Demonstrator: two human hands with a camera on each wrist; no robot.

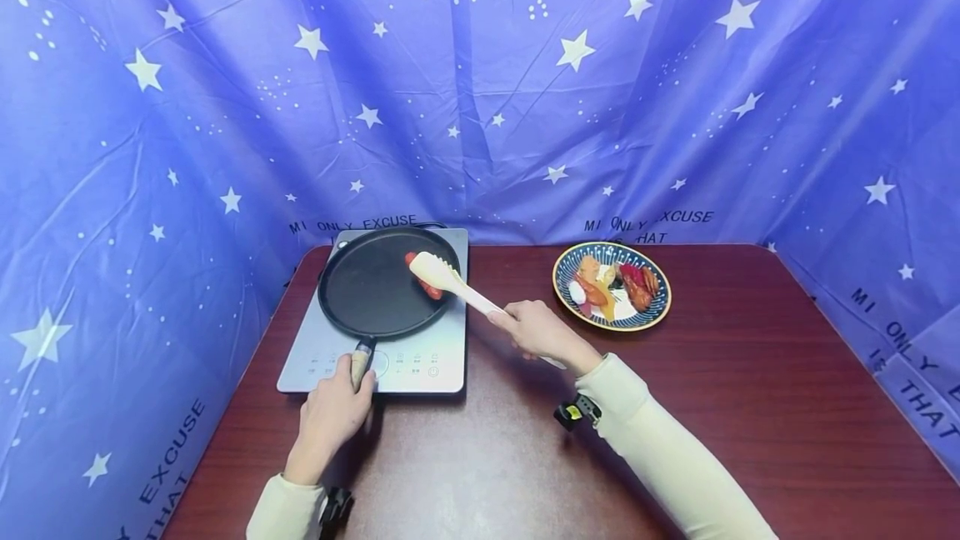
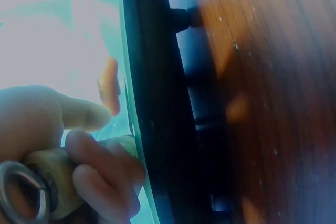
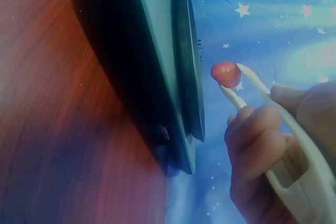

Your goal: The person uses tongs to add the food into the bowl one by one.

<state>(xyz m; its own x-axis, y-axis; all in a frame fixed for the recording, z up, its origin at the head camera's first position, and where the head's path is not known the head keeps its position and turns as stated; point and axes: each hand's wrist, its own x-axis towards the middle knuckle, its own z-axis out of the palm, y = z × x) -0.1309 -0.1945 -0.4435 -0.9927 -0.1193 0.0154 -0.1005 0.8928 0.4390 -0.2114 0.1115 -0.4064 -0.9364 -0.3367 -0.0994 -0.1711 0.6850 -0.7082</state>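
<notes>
With its fingers curled round the handle, my left hand point(image 1: 335, 408) grips a black frying pan point(image 1: 367, 282) that rests on a silver induction cooktop point(image 1: 450, 369). The ringed end of the pan handle point(image 2: 58, 182) shows in the left wrist view. My right hand point(image 1: 546, 332) holds pale tongs point(image 1: 480, 301), fingers and thumb on their two arms. Between the tong tips is a red sausage point(image 1: 433, 290), over the right part of the pan in the head view. Seen end-on in the right wrist view, the sausage point(image 3: 227, 74) hangs apart from the pan.
A blue-patterned plate point(image 1: 663, 307) with several pieces of food stands on the dark red table point(image 1: 720, 407), right of the cooktop. Behind and at both sides hangs a blue curtain point(image 1: 510, 90) with stars.
</notes>
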